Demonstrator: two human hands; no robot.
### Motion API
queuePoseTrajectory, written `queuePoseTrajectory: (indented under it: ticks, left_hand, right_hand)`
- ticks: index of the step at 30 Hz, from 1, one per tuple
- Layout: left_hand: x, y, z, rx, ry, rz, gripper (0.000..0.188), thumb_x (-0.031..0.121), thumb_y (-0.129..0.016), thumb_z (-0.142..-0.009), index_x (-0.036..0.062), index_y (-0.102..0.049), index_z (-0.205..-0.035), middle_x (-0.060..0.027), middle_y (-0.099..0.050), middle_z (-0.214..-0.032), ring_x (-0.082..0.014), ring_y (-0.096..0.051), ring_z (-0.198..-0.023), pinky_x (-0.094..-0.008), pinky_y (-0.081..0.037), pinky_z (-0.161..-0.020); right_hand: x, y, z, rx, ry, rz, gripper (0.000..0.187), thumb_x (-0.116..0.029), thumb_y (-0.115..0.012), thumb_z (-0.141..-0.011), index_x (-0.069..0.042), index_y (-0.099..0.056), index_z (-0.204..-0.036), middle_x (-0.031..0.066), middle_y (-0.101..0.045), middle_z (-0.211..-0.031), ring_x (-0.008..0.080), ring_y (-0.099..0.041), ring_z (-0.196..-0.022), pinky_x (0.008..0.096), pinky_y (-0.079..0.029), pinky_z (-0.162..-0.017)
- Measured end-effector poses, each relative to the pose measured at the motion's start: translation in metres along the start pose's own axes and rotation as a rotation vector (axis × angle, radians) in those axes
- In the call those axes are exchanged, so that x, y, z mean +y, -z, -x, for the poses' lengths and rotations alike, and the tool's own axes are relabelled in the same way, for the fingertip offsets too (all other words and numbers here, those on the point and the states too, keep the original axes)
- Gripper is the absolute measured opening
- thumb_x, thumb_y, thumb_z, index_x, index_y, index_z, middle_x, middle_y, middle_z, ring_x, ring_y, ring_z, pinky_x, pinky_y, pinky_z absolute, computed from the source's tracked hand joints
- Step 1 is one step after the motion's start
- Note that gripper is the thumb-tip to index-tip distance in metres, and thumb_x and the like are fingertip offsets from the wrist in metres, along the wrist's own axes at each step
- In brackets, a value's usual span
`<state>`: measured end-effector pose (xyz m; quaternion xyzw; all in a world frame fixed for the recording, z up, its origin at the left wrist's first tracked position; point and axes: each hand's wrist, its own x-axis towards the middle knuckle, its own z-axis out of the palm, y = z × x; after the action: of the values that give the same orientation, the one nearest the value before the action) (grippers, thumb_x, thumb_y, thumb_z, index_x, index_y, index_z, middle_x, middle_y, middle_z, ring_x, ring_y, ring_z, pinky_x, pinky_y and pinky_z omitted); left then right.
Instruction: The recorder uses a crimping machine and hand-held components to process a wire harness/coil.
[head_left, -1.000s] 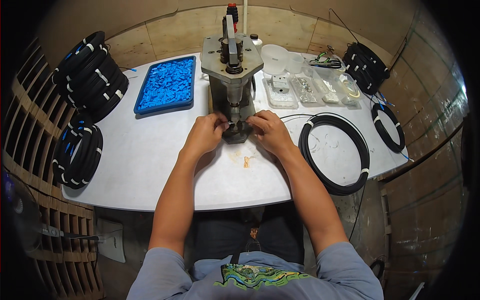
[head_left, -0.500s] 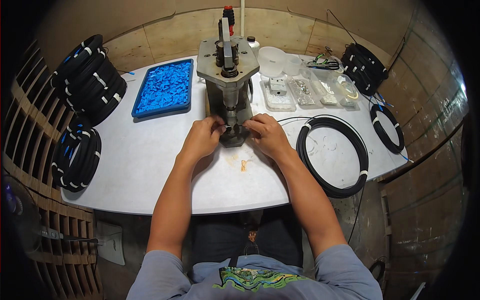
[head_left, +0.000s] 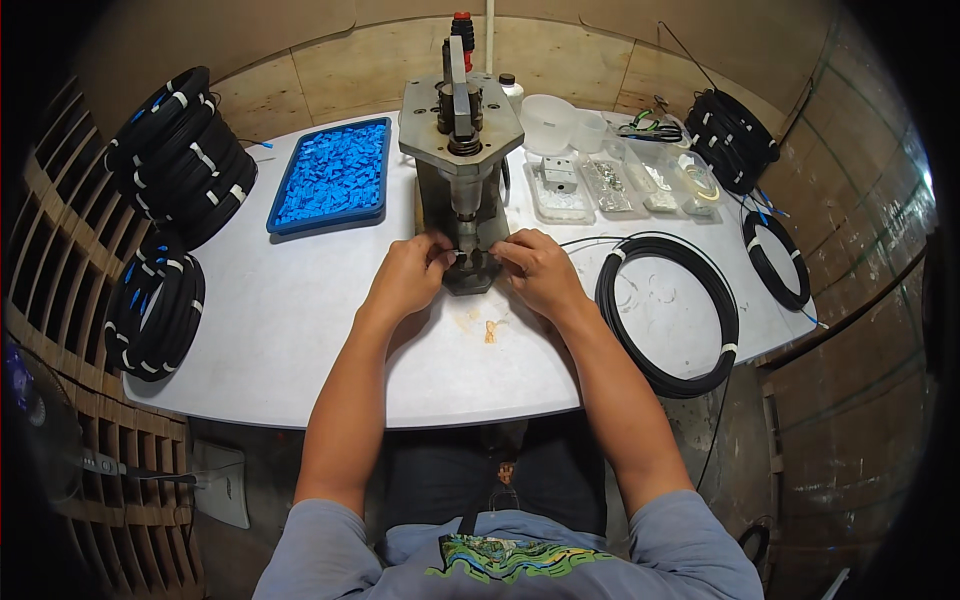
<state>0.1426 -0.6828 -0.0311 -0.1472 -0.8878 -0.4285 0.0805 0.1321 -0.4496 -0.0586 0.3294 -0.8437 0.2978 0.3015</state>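
Observation:
A metal bench press point(head_left: 462, 135) with an upright lever stands at the middle of the white table. At its lower die, my left hand point(head_left: 412, 272) is closed in a pinch from the left. What its fingertips hold is too small to make out. On the other side of the die, my right hand point(head_left: 540, 268) is also pinched shut. A thin black cable runs from the large black cable coil point(head_left: 728, 300) to behind that hand; its end is hidden by the fingers. The coil lies on the table's right side, bound with white tape.
A blue tray point(head_left: 330, 226) of small blue parts lies left of the press. Stacked black cable coils point(head_left: 185, 165) stand far left, others point(head_left: 730, 140) at the back right. Clear boxes point(head_left: 605, 185) of small parts and a translucent tub point(head_left: 547, 122) sit right of the press.
The view has shifted very slightly. Both hands stay at the press's die, with no clear movement.

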Motion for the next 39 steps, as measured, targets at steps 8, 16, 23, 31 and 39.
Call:
queuePoseTrajectory:
  ticks: [8, 16, 23, 31, 39]
  left_hand:
    - [0.004, 0.003, 0.000, -0.014, 0.022, -0.020, 0.015, 0.010, -0.067, -0.092, -0.0023, -0.072, -0.099, -0.0219, -0.074, -0.086, -0.0327, -0.074, -0.079, -0.0393, -0.057, -0.077]
    - [-0.003, 0.001, -0.001, 0.002, -0.022, 0.036, 0.015, 0.009, -0.065, -0.091, -0.0024, -0.072, -0.098, -0.0214, -0.074, -0.083, -0.0326, -0.074, -0.077, -0.0395, -0.057, -0.075]
    - [-0.004, -0.001, -0.001, 0.014, -0.016, -0.018, 0.015, 0.009, -0.067, -0.093, -0.0036, -0.069, -0.099, -0.0158, -0.074, -0.080, -0.0240, -0.072, -0.074, -0.0350, -0.056, -0.073]
    - [-0.005, -0.001, -0.002, 0.012, -0.026, -0.018, 0.014, 0.009, -0.067, -0.092, -0.0036, -0.070, -0.099, -0.0168, -0.074, -0.081, -0.0249, -0.073, -0.076, -0.0352, -0.056, -0.073]
    - [-0.001, 0.001, -0.001, -0.011, 0.003, -0.020, 0.014, 0.009, -0.068, -0.092, -0.0033, -0.070, -0.099, -0.0168, -0.074, -0.083, -0.0250, -0.073, -0.077, -0.0351, -0.056, -0.074]
  right_hand:
    - [0.002, -0.002, 0.002, -0.024, -0.021, 0.039, 0.025, -0.002, -0.072, -0.076, -0.010, -0.076, -0.099, 0.0085, -0.068, -0.090, 0.0292, -0.066, -0.087, 0.0397, -0.055, -0.080]
    - [0.001, -0.001, 0.001, -0.040, -0.013, 0.044, 0.030, 0.003, -0.073, -0.075, -0.008, -0.077, -0.102, 0.0089, -0.069, -0.093, 0.0284, -0.068, -0.087, 0.0376, -0.057, -0.077]
    - [-0.005, 0.004, -0.001, -0.051, -0.043, 0.021, 0.028, 0.001, -0.075, -0.075, -0.008, -0.078, -0.101, 0.0092, -0.069, -0.092, 0.0278, -0.068, -0.086, 0.0367, -0.057, -0.077]
    - [-0.003, 0.001, 0.000, -0.030, -0.063, -0.019, 0.022, -0.008, -0.075, -0.077, -0.009, -0.076, -0.099, 0.0100, -0.067, -0.088, 0.0305, -0.066, -0.085, 0.0410, -0.055, -0.077]
    - [-0.006, 0.002, -0.001, -0.043, -0.096, 0.001, 0.021, -0.007, -0.074, -0.079, -0.009, -0.077, -0.100, 0.0114, -0.070, -0.091, 0.0313, -0.068, -0.086, 0.0406, -0.056, -0.076]
